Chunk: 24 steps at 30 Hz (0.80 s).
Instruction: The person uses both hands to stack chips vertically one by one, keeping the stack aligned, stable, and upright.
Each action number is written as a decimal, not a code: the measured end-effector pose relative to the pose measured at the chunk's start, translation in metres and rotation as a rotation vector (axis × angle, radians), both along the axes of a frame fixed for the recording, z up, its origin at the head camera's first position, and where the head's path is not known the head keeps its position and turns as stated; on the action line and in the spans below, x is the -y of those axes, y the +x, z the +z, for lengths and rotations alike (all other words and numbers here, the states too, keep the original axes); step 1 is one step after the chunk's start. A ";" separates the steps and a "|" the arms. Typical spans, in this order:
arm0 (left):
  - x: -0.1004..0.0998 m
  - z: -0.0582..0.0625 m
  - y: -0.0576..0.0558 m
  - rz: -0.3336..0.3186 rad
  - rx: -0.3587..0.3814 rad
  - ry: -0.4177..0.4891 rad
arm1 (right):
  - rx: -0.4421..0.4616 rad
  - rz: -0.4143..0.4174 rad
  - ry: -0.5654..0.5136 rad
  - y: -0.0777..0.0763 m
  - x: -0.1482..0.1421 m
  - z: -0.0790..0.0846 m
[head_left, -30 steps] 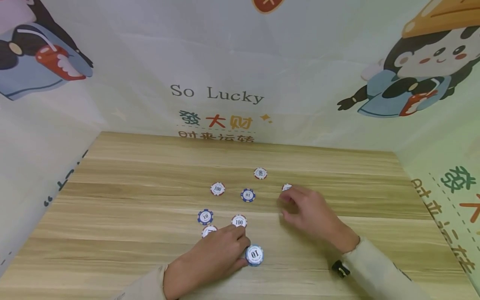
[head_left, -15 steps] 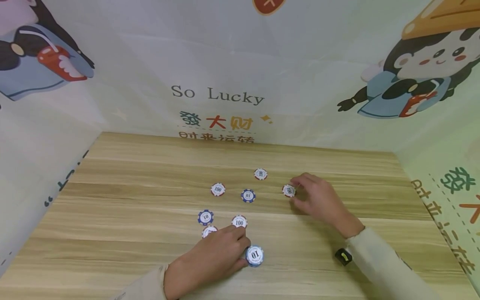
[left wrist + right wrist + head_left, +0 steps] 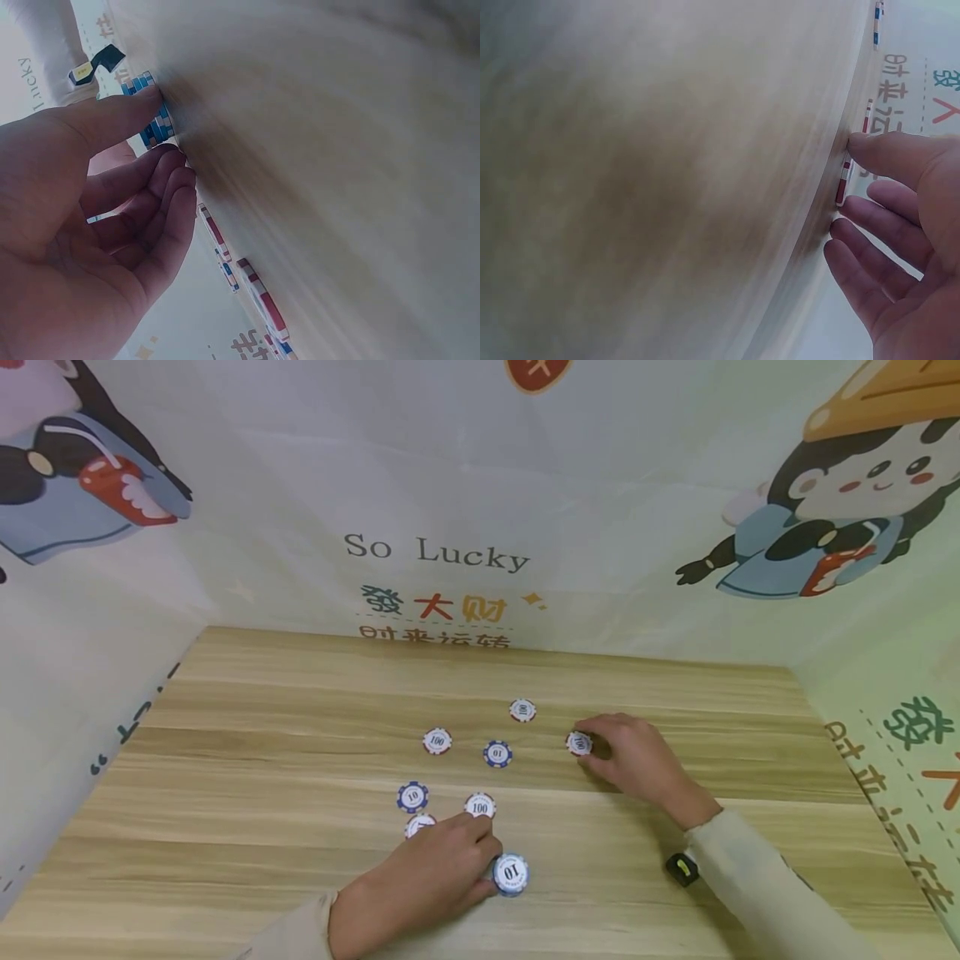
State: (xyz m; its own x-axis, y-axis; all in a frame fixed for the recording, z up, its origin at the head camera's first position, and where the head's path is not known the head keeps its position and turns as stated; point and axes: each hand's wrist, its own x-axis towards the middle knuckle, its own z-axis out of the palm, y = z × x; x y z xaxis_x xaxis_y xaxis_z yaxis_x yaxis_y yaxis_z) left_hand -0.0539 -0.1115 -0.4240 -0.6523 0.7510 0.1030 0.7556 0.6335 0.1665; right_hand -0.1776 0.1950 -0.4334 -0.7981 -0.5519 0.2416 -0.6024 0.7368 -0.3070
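Observation:
My left hand (image 3: 420, 877) pinches a short stack of light blue poker chips (image 3: 511, 873), its top chip marked 10. In the left wrist view the thumb and fingertips are at the edges of this blue stack (image 3: 159, 129), which sits on the table. Farther out on the right, my right hand (image 3: 637, 760) holds a red-and-white 100 poker chip (image 3: 578, 743) by its edges, between thumb and index finger. The right wrist view shows that red-edged chip (image 3: 843, 184) flat on the wood, the other fingers loosely bent beside it.
Single chips lie spread over the wooden table (image 3: 300, 710): red-edged 100 chips (image 3: 522, 710) and dark blue 10 chips (image 3: 497, 753). Another 100 chip (image 3: 480, 806) is just beyond the left knuckles; one more chip (image 3: 420, 824) is partly hidden. Printed cloth walls (image 3: 450, 468) enclose the table.
My right hand has moved right, uncovering the 100 chip, and its thumb and index finger have come in around the edges. The left hand stays at the blue stack.

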 end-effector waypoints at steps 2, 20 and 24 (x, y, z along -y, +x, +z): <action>0.000 0.000 0.000 0.000 0.000 -0.001 | -0.007 0.003 -0.005 -0.001 0.000 -0.001; -0.001 0.000 0.000 0.012 0.023 0.000 | 0.016 0.010 -0.015 -0.004 0.004 -0.003; -0.001 0.000 0.000 0.014 0.023 -0.005 | 0.005 0.016 -0.025 0.001 0.005 -0.003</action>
State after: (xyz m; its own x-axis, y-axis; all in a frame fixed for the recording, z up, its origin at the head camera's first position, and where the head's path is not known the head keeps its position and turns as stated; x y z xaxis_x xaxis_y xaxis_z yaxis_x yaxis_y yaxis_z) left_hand -0.0538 -0.1108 -0.4244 -0.6652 0.7419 0.0840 0.7424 0.6451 0.1808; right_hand -0.1767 0.1900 -0.4369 -0.7904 -0.5587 0.2512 -0.6126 0.7191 -0.3282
